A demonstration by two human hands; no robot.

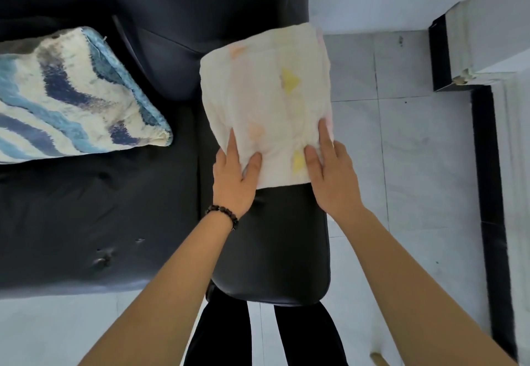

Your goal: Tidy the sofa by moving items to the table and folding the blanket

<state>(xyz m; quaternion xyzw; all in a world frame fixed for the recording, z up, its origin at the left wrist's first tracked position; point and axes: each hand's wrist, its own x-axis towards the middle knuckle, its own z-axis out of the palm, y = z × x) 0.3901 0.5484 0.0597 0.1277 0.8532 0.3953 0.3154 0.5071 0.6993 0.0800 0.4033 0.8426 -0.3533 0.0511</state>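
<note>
A folded cream blanket (266,99) with faint yellow and orange triangles lies on the black sofa armrest (272,251). My left hand (233,182), with a dark bead bracelet at the wrist, rests flat on the blanket's near left corner, fingers straight and thumb on the cloth. On the near right corner my right hand (329,170) lies flat, fingers pointing away from me. Both hands press the blanket down onto the armrest.
A blue and white wavy-patterned cushion (74,96) lies on the dark sofa seat (86,216) at the left. Pale floor tiles (415,150) spread to the right, bounded by a white wall with black skirting (487,193). My dark-trousered legs show below the armrest.
</note>
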